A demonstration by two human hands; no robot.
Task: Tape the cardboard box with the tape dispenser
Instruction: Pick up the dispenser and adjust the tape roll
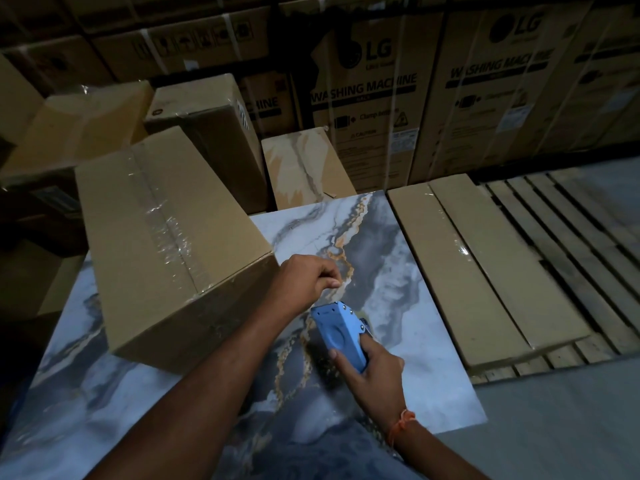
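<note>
A brown cardboard box lies on the marble-patterned table, left of centre, with clear tape running along its top seam and down its near end. My right hand grips a blue tape dispenser just right of the box, its toothed blade pointing away from me. My left hand hovers just above the blade, fingers pinched on the clear tape end coming off the dispenser. Both hands are off the box, close to its near right corner.
Two long flat cardboard packages lie right of the table on a wooden pallet. More taped boxes and a marble-printed box stand behind. Tall washing machine cartons form a wall at the back.
</note>
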